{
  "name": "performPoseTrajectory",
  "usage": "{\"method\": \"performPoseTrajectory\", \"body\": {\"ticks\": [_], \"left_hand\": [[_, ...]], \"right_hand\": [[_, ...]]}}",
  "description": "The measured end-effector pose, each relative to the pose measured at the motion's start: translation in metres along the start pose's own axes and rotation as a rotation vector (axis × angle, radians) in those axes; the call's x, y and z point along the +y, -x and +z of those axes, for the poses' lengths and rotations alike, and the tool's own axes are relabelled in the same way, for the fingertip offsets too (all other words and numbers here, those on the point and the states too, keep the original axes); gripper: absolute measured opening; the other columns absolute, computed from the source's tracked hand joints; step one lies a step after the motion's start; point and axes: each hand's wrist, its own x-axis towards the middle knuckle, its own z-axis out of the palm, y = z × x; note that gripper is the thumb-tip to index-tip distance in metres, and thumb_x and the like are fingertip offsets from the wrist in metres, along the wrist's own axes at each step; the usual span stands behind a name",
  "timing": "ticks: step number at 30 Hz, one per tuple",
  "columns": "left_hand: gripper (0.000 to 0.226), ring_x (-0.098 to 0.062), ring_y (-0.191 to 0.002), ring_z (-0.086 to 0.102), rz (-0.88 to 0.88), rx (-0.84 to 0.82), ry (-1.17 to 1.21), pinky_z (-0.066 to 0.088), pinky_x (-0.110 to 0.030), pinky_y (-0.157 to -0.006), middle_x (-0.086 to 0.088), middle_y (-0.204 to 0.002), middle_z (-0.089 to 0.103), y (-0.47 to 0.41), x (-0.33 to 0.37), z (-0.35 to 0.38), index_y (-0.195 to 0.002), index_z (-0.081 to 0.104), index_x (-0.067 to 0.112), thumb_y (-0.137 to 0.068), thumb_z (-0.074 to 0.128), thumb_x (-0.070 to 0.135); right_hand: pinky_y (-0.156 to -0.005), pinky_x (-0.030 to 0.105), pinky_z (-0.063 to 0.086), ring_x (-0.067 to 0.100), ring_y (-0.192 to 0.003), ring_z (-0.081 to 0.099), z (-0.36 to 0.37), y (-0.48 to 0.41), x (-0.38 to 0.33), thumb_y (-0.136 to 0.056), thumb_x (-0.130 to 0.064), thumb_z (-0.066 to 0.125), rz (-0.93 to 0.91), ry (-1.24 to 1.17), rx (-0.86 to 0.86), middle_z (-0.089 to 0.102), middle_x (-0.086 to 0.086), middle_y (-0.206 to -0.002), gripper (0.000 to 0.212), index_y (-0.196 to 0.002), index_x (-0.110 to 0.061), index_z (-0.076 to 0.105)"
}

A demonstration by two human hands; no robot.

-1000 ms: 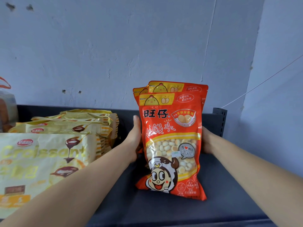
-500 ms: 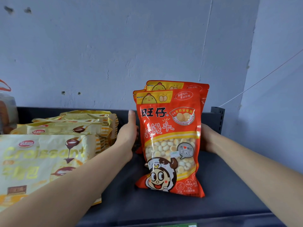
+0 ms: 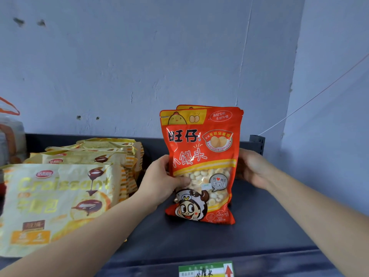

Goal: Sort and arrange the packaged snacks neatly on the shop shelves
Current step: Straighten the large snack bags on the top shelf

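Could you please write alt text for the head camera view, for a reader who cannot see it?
Two bare hands, the left hand and the right hand, hold upright red snack bags by their sides on a dark shelf. Yellow croissant packs lie stacked to the left, before a pale blue wall.

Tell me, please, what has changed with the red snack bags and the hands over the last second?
The left hand moved from beside the bags to grip the front red bag, thumb over its window. The right hand shows more at the bags' right edge. The bags look squared up, still upright on the shelf. The croissant packs stayed put.
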Motion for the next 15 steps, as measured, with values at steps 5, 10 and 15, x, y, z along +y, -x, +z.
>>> {"method": "performPoseTrajectory", "body": {"ticks": [5, 10, 15], "left_hand": [[0.047, -0.002, -0.09, 0.061, 0.034, 0.025, -0.101, 0.052, -0.023, -0.076, 0.016, -0.096, 0.064, -0.002, -0.001, -0.001, -0.102, 0.054, 0.029, -0.07, 0.084, 0.012], [0.049, -0.006, -0.095, 0.061, 0.033, 0.035, -0.187, 0.053, -0.03, -0.084, 0.016, -0.101, 0.063, -0.006, -0.003, 0.0, -0.108, 0.052, 0.029, -0.071, 0.084, 0.023], [0.055, -0.005, -0.097, 0.058, 0.075, 0.004, -0.252, 0.048, -0.023, -0.08, 0.016, -0.107, 0.06, -0.008, -0.006, 0.001, -0.118, 0.049, 0.027, -0.074, 0.081, 0.028]], "right_hand": [[-0.091, 0.048, 0.052, 0.029, -0.098, 0.068, 0.012, -0.008, -0.005, -0.092, -0.033, 0.059, -0.01, 0.07, 0.05, 0.075, 0.008, -0.096, 0.022, -0.095, -0.016, 0.073], [-0.093, 0.048, 0.05, 0.026, -0.1, 0.066, 0.015, -0.013, 0.001, -0.092, -0.037, 0.058, 0.018, 0.087, 0.066, 0.075, 0.005, -0.096, 0.024, -0.098, -0.018, 0.071], [-0.087, 0.043, 0.053, 0.026, -0.096, 0.068, 0.017, -0.009, 0.001, -0.093, -0.036, 0.058, 0.015, 0.12, 0.09, 0.075, 0.005, -0.091, 0.026, -0.097, -0.013, 0.07]]}}
